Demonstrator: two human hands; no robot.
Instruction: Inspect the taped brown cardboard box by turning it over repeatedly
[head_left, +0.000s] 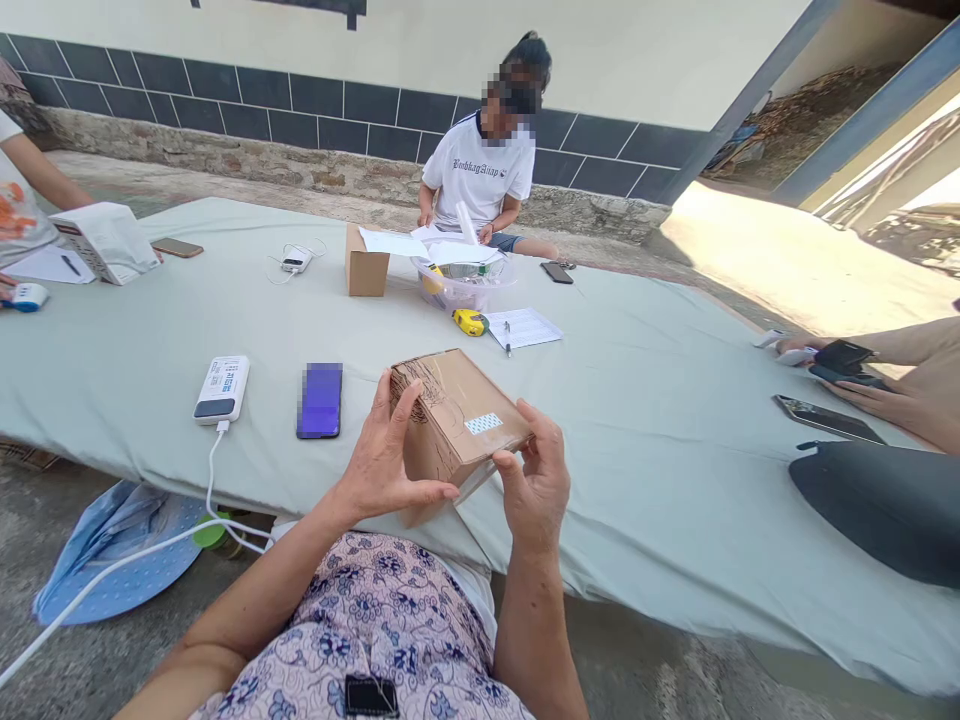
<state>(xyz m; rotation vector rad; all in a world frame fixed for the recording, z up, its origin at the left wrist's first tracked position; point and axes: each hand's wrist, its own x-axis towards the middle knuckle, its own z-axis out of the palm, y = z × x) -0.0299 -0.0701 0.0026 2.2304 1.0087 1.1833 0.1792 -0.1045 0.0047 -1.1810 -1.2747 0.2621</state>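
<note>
The left hand [384,452], thumb and fingers spread wide, clasps the cardboard box [466,395] between both hands; the right hand [536,482] pinches its near right corner. Even, light pressure would likely avoid denting it. Left of the fingers lies a phone [321,400].

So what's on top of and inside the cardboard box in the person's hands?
The cardboard box shows a blue-and-white patterned sticker and dark scribbled lines on top. Any contents are hidden by the cardboard.
</note>
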